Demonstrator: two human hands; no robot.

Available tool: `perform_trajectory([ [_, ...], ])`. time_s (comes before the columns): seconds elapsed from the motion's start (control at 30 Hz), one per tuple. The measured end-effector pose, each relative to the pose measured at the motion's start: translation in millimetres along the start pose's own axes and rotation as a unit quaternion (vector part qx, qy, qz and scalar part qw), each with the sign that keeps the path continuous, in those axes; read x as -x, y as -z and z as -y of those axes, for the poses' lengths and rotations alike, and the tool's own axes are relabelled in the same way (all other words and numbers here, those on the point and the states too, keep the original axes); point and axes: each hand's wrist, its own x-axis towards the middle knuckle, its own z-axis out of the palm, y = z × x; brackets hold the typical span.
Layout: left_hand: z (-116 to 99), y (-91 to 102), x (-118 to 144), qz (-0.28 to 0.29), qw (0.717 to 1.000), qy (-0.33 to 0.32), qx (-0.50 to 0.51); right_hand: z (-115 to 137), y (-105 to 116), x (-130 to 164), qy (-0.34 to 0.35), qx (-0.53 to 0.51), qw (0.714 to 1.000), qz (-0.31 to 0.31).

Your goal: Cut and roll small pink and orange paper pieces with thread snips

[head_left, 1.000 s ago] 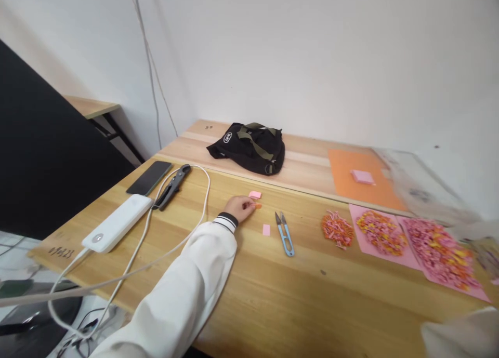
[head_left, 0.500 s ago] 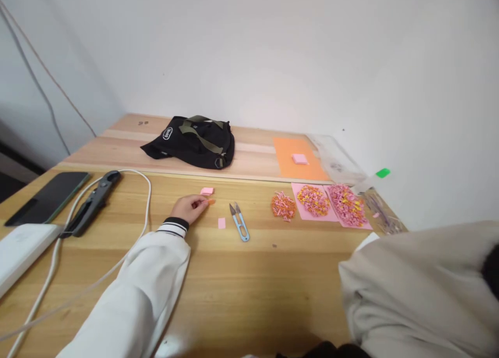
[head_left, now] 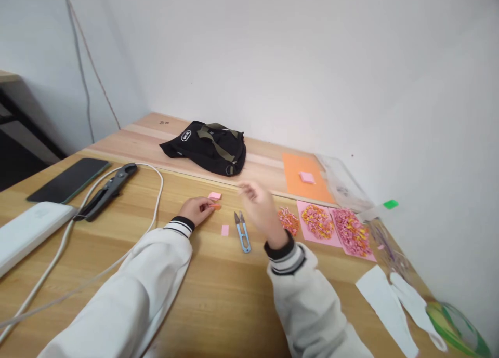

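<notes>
My left hand [head_left: 197,210] rests on the table with thumb and fingertips pinched on a small orange paper slip [head_left: 215,206]. Just beyond it lies a little stack of pink paper pieces [head_left: 214,196]. Nearer to me is a single pink paper square [head_left: 225,230]. Blue-handled thread snips [head_left: 244,238] lie to the right, blades pointing away. My right hand [head_left: 259,207] is raised beside the snips, partly in front of a loose orange and pink pile [head_left: 289,221]. Its fingers look curled but are smeared by motion, so what they hold cannot be made out.
Two pink sheets carry heaps of small pink, orange and yellow pieces [head_left: 317,222] [head_left: 352,232]. Behind are a black bag [head_left: 210,153] and an orange sheet [head_left: 292,181]. A phone [head_left: 70,180], dark tool [head_left: 107,194], power bank [head_left: 33,233] and cable stand left; white pieces [head_left: 388,311] lie right.
My right arm has swung in from the right edge to above the table's middle. The left hand keeps its pinch on the orange slip. The view has shifted, showing more at the right.
</notes>
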Motion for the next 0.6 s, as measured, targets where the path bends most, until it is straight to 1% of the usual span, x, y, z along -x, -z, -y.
perform_trajectory([
  [0.1, -2.2, 0.8, -0.5, 0.001, 1.0, -0.015, 0.005, -14.2, -28.7, -0.2, -0.032, 0.098, 0.992, 0.075],
  [0.2, -4.2, 1.5, -0.6, 0.003, 0.999, -0.032, 0.012, -25.3, -48.2, 4.3, -0.041, 0.151, 0.982, 0.108],
  [0.37, -7.4, 3.2, 0.1, 0.017, 1.0, -0.021, 0.001, -24.6, -57.2, 5.6, -0.001, 0.201, 0.972, 0.126],
  [0.47, -9.3, 4.2, -0.1, 0.026, 0.999, -0.03, -0.011, -23.4, -62.5, 3.1, 0.017, 0.224, 0.965, 0.136],
  [0.6, -10.5, 3.9, -0.9, 0.036, 0.997, -0.056, -0.028, -25.9, -67.9, 0.7, 0.025, 0.204, 0.971, 0.124],
])
